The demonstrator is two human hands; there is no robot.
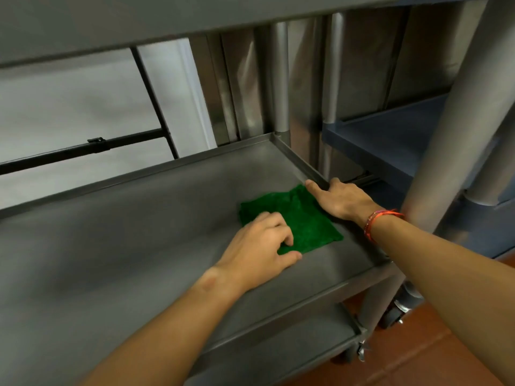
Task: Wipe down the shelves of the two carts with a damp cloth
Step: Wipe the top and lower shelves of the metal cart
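Green cloth (306,218), left hand (259,246) seemingly pinching it

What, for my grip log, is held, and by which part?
Left hand grips the green cloth at its near-left edge; right hand holds the shelf rim.

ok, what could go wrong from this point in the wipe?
1. The left hand covers only a corner of the green cloth; it may bunch and miss patches.
2. The right hand holds the raised rim in the cloth's path, so that edge could go unwiped.
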